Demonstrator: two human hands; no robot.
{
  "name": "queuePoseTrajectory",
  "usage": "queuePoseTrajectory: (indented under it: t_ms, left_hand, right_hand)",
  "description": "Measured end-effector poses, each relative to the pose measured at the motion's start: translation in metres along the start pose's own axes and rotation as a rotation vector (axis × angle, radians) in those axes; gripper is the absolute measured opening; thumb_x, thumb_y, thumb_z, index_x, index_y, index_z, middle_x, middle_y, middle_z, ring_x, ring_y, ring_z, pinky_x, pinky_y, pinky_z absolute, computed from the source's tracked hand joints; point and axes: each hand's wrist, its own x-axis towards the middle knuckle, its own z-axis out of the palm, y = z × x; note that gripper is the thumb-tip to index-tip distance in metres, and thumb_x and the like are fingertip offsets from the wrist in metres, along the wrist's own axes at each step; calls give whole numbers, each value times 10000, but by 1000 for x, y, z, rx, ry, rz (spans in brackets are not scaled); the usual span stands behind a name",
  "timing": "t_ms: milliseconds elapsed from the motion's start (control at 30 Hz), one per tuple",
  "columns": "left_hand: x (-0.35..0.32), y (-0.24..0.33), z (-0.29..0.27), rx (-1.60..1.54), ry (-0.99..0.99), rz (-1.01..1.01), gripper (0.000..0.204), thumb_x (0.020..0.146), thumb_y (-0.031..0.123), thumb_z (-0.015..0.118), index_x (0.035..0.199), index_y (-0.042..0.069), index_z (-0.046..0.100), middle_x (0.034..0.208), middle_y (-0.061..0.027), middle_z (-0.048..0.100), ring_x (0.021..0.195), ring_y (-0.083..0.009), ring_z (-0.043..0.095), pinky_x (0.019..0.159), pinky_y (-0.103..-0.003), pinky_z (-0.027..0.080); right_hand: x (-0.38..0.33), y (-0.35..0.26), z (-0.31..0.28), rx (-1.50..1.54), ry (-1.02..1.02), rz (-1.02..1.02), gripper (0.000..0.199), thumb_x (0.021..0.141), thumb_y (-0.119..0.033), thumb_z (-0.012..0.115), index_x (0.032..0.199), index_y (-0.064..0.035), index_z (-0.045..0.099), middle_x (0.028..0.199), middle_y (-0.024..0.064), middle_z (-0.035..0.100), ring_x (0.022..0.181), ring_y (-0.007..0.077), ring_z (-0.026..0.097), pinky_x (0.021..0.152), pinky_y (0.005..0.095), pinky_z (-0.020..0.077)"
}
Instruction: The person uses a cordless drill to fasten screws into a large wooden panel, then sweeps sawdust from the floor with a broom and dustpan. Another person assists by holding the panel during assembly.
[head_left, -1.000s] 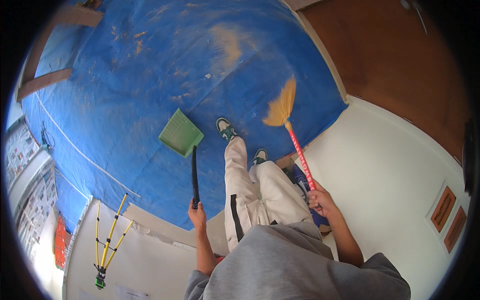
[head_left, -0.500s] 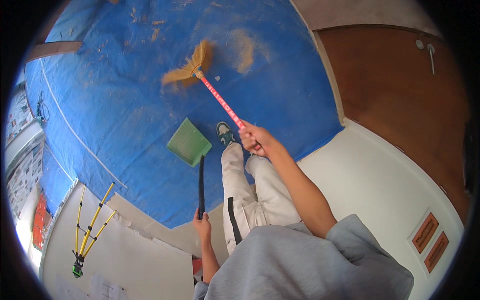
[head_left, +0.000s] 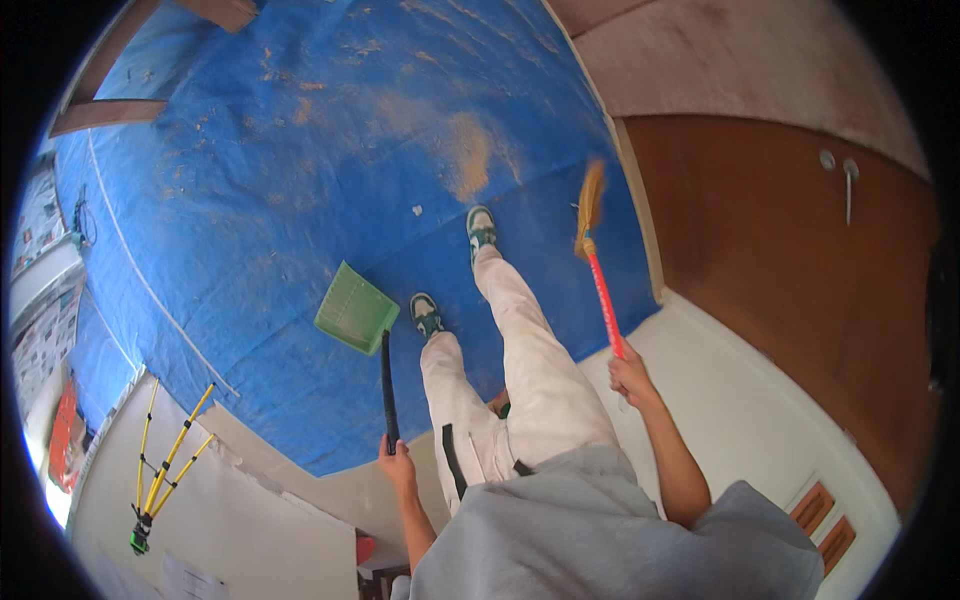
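Note:
My right hand (head_left: 630, 376) is closed round the red handle of a broom (head_left: 602, 290), out to the right of my legs. Its straw bristles look narrow and a little blurred, over the right edge of the blue tarp (head_left: 260, 200); whether they touch it I cannot tell. In my left hand (head_left: 397, 462) is the black handle of a green dustpan (head_left: 356, 308). The pan lies on or just above the tarp, left of my feet, and no heap shows in it. A patch of tan dust (head_left: 467, 155) spreads beyond my forward shoe (head_left: 481, 228), near a small white scrap (head_left: 417, 211).
A brown door (head_left: 770, 260) with a lever handle stands on the right beside a white wall (head_left: 760, 400). At the lower left is a yellow tripod (head_left: 165, 470) with a green device. Wooden pieces (head_left: 110, 116) jut in at the upper left.
The broom has swung from ahead of me to the right, off the middle of the tarp. One foot has stepped forward. The dustpan has shifted slightly to the left.

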Motion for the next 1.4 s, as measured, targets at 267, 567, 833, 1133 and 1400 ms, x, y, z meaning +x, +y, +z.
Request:
queuePoseTrajectory:
  t_ms: [267, 567, 833, 1133, 1400]
  left_hand:
    - [-46, 87, 99, 51, 81, -18, 466, 945, 109, 634, 1384, -16, 545, 806, -18, 616, 615, -68, 471, 547, -242, 376]
    - [-31, 176, 133, 123, 9, 104, 438, 937, 83, 641, 1352, -34, 568, 781, -17, 624, 611, -61, 486, 531, -237, 375]
    - [-30, 214, 174, 132, -79, 175, 460, 935, 73, 658, 1356, -71, 545, 835, -34, 603, 705, -114, 530, 639, -259, 449]
    - [-47, 240, 172, 261, -98, 120, 473, 938, 94, 638, 1360, -88, 526, 829, -39, 596, 702, -122, 519, 649, -268, 452]
    - [-28, 224, 159, 197, -74, 116, 485, 920, 86, 649, 1357, -89, 534, 828, -58, 622, 696, -124, 551, 637, -275, 467]
  right_hand:
    - [209, -143, 160, 76, -434, 37, 530, 903, -13, 510, 1406, -181, 504, 691, -30, 467, 480, 73, 395, 383, 260, 330]
    - [88, -244, 35, -515, -239, -569, 665, 822, 29, 528, 1476, -81, 477, 1157, 151, 651, 968, 257, 637, 833, 335, 511]
    - [155, -291, -94, -831, 293, -580, 678, 835, 18, 518, 1499, -96, 436, 1402, 254, 542, 1283, 390, 543, 1064, 400, 444]
    - [290, -334, 98, -524, -59, -353, 647, 821, -23, 544, 1461, -112, 501, 742, 94, 626, 485, 196, 545, 434, 373, 423]
    - [150, -304, 0, -607, -40, -693, 699, 839, 20, 531, 1518, -99, 418, 1380, 186, 569, 1211, 269, 577, 997, 339, 451]
